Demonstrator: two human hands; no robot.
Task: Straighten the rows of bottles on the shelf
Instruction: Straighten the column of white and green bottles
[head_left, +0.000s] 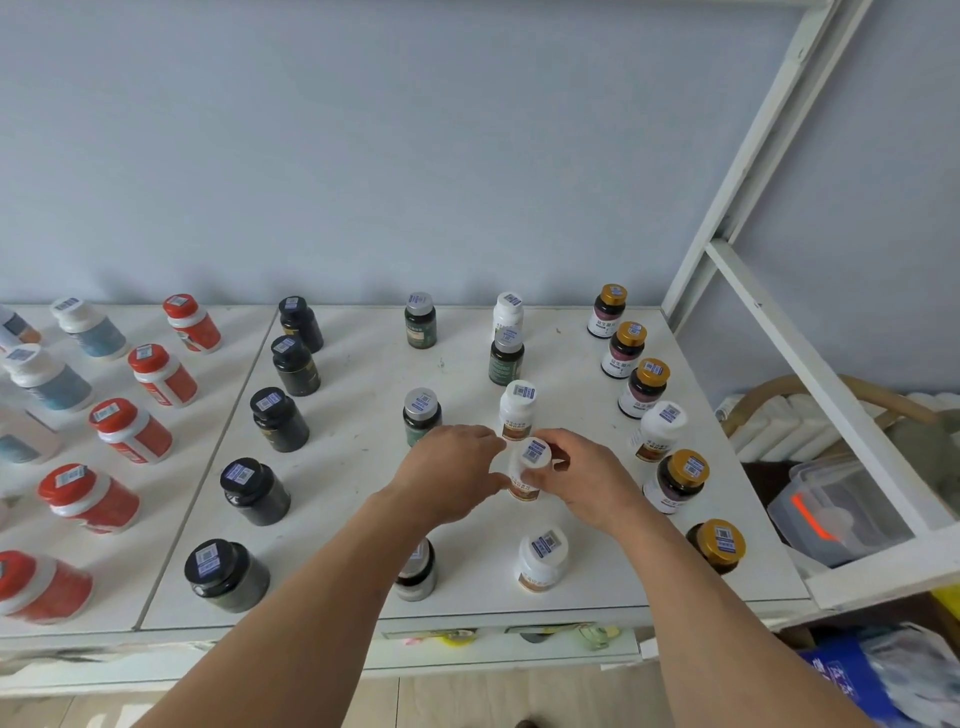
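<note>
Rows of bottles run front to back on a white shelf (363, 374). Both hands hold one white-capped bottle (532, 460) in the middle of the white row. My left hand (452, 473) grips its left side and my right hand (587, 478) its right side. Another white bottle (517, 408) stands just behind it and one (543, 558) in front. A green bottle with a grey cap (422, 415) stands behind my left hand, and another grey-capped bottle (415, 569) is partly hidden under my left forearm.
Black bottles (278, 418) form a row at the left, red-capped ones (130, 428) further left. Gold-capped bottles (641, 387) line the right edge, with a white one (660, 431) among them. A white frame post (769, 156) rises at the right, above a plastic bin (831, 509).
</note>
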